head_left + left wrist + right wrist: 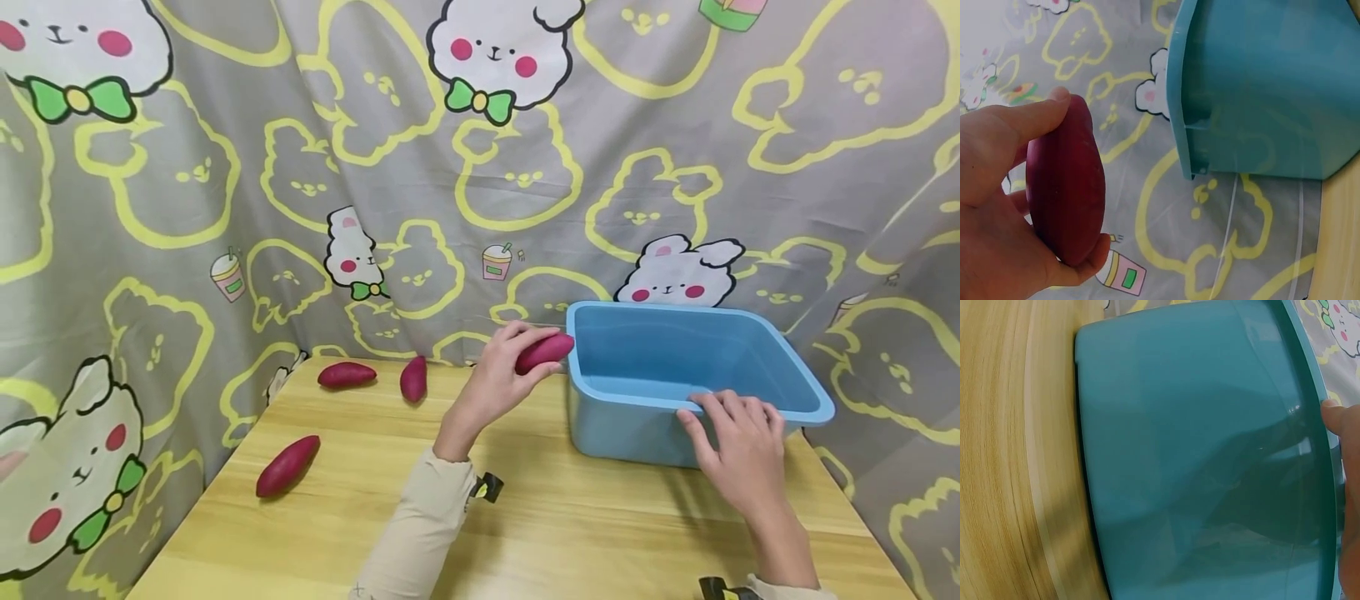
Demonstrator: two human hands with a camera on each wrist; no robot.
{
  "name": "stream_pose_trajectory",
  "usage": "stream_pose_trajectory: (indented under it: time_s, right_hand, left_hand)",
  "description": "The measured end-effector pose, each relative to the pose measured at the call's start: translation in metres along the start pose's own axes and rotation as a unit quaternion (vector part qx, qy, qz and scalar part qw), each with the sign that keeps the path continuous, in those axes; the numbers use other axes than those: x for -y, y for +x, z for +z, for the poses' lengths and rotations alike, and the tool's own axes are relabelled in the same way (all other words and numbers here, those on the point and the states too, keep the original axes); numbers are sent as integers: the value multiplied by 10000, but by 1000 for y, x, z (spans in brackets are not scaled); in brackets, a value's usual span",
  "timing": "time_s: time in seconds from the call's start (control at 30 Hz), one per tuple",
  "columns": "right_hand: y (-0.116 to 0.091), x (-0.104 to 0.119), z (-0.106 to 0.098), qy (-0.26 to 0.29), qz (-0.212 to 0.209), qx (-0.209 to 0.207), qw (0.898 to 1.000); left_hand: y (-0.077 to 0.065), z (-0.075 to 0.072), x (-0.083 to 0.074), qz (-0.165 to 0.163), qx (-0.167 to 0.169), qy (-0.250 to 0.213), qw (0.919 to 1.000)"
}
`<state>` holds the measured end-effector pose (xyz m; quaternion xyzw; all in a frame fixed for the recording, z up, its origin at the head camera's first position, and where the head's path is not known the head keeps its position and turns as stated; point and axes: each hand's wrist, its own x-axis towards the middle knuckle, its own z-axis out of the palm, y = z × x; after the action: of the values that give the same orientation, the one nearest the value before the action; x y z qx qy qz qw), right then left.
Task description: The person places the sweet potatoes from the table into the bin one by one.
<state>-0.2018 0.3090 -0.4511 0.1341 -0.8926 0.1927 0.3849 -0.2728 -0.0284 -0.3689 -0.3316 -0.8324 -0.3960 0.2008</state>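
Sleeves (420, 525), two, beige, reach in from the lower edge; left hand (498, 367) grips one sweet potato (543, 353), dark red, between thumb and fingers, above the tabletop (555, 533) and near the left rim of the tub (630, 429); right hand (742, 450) grips the near rim, fingers over the edge, thumb outside; tub, blue, stands upright at right; three more sweet potatoes (288, 467) lie at left, well apart from it; curtain (525, 183), grey, rabbit-printed, hangs behind.
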Motion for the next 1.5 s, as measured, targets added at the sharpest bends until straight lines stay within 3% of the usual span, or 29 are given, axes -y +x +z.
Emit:
stream_pose_trajectory:
  time_s: [0.4, 0.67, 1.17, 1.5]
  right_hand:
    - [-1, -1, -2, -64, 66, 57, 9999]
    - [-1, 0, -2, -67, 90, 21, 9999]
    - [-1, 0, -1, -46, 57, -9, 10000]
    - [-1, 1, 0, -57, 26, 1, 10000]
  left_hand:
    - [9, 8, -11, 56, 71, -153, 9998]
    - [15, 17, -17, 96, 66, -79, 9999]
    - [21, 35, -27, 289, 408, 301, 9983]
    - [25, 43, -32, 524, 372, 294, 9975]
